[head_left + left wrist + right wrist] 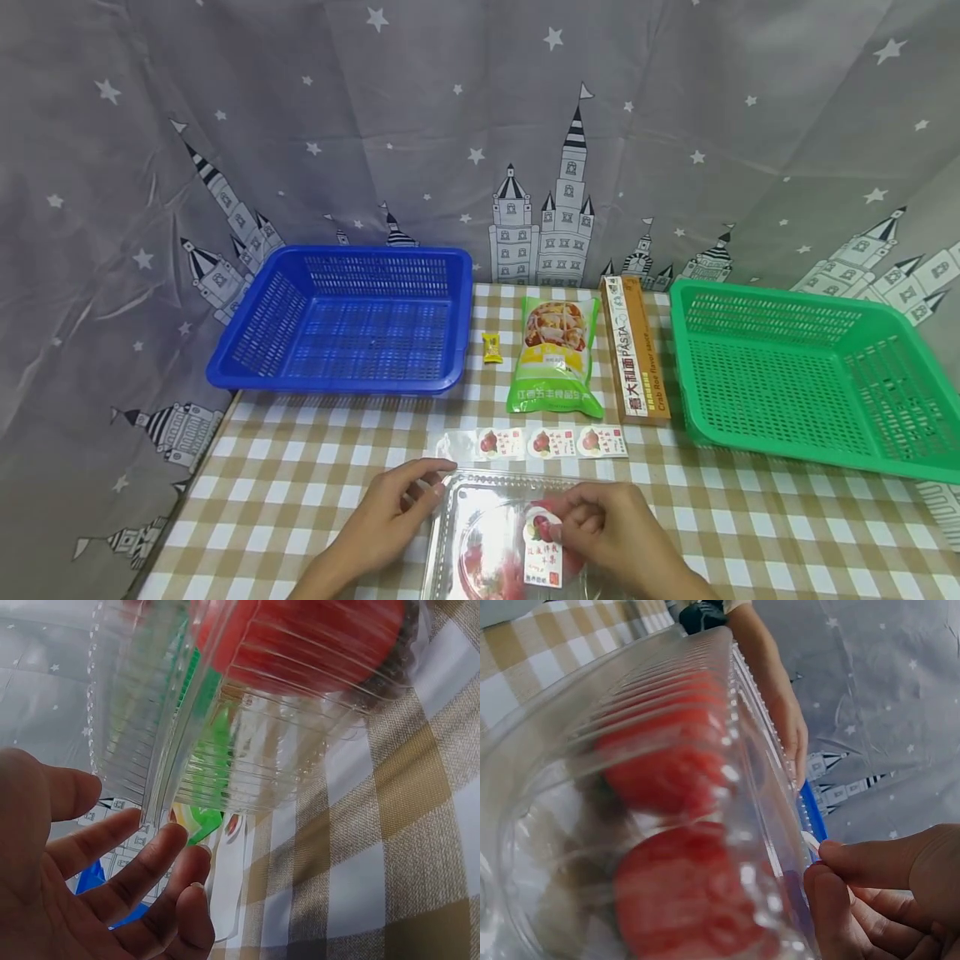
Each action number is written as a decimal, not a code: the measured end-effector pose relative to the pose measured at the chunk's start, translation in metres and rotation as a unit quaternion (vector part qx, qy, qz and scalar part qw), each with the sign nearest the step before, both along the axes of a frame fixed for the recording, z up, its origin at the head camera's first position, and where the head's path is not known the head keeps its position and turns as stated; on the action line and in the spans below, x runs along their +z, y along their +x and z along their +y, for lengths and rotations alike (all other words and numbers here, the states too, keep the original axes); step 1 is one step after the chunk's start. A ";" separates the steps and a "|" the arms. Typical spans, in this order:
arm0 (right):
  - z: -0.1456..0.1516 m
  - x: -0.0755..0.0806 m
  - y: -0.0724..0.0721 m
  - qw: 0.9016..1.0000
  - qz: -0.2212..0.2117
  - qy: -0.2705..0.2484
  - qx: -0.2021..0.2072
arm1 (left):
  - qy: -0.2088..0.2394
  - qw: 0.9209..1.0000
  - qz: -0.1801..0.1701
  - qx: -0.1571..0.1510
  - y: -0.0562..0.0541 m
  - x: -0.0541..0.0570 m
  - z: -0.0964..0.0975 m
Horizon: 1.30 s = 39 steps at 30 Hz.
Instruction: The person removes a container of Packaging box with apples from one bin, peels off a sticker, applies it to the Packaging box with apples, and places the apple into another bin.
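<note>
A clear plastic clamshell box (442,533) stands at the front edge of the head view, with round red fruit-like things (690,892) inside. My left hand (390,512) is at its far left corner. In the left wrist view the left fingers (150,862) are loosely bent, with fingertips right at the box's rim. Over the lid, my right hand (618,529) pinches a white sticker (543,558) by its upper right edge between thumb and forefinger. The sticker has a red fruit picture and red writing, and it overlaps the lid.
Just behind the box lies a strip of matching stickers (551,442), its left end bare. Farther back are a small yellow packet (492,348), a green food bag (557,354) and a pasta box (634,350). A blue basket (337,386) stands left, a green basket (795,458) right.
</note>
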State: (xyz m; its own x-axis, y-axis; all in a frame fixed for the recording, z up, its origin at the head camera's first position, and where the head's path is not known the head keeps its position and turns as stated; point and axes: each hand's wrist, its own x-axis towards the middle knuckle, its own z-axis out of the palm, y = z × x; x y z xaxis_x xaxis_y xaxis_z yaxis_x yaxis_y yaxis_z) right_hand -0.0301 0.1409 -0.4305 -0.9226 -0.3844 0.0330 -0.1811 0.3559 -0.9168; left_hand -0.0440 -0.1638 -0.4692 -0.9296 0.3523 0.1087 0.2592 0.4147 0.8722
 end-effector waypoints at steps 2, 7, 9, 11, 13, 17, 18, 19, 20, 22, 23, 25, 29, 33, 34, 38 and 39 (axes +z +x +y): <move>-0.001 -0.004 0.000 1.000 0.028 -0.005 0.008 | 0.002 1.000 -0.004 0.000 0.000 0.000 0.000; -0.003 -0.007 0.002 0.998 0.063 0.000 0.009 | -0.006 1.000 -0.015 0.001 0.004 0.002 0.001; -0.005 -0.007 0.002 0.997 0.074 0.011 0.005 | -0.011 1.000 -0.023 0.001 0.006 0.003 0.001; -0.006 -0.007 0.003 0.997 0.072 0.022 0.003 | -0.015 0.999 -0.033 -0.002 0.010 0.004 0.001; -0.007 -0.006 0.003 0.997 0.067 0.036 -0.002 | -0.016 0.999 -0.042 -0.006 0.014 0.005 0.002; -0.009 -0.004 0.005 0.995 0.074 0.070 -0.013 | -0.015 0.998 -0.055 -0.012 0.023 0.005 0.004; -0.010 -0.004 0.005 0.993 0.082 0.078 -0.015 | -0.015 0.998 -0.059 -0.012 0.025 0.005 0.005; -0.010 -0.003 0.005 0.992 0.089 0.088 -0.018 | -0.015 0.998 -0.064 -0.012 0.026 0.005 0.006; -0.011 -0.003 0.006 0.990 0.099 0.097 -0.021 | -0.014 0.997 -0.070 -0.013 0.028 0.004 0.007; -0.012 -0.003 0.006 0.987 0.114 0.112 -0.023 | -0.011 0.997 -0.078 -0.010 0.031 0.003 0.009; -0.012 -0.003 0.006 0.985 0.123 0.116 -0.023 | -0.009 0.997 -0.080 -0.009 0.033 0.003 0.010; -0.012 -0.002 0.006 0.983 0.133 0.127 -0.024 | -0.005 0.996 -0.085 -0.001 0.036 0.003 0.012; -0.013 -0.003 0.006 0.980 0.148 0.133 -0.020 | 0.004 0.996 -0.085 0.018 0.043 0.002 0.016; -0.013 -0.003 0.006 0.978 0.164 0.130 -0.006 | 0.029 0.996 -0.085 0.024 0.048 0.000 0.017; -0.013 -0.003 0.006 0.976 0.173 0.132 -0.002 | 0.036 0.996 -0.085 0.021 0.049 -0.001 0.017; -0.012 -0.003 0.006 0.964 0.221 0.151 0.009 | 0.052 0.996 -0.077 0.002 0.053 -0.003 0.013; -0.012 -0.003 0.006 0.959 0.238 0.157 0.010 | 0.051 0.996 -0.067 -0.003 0.054 -0.004 0.012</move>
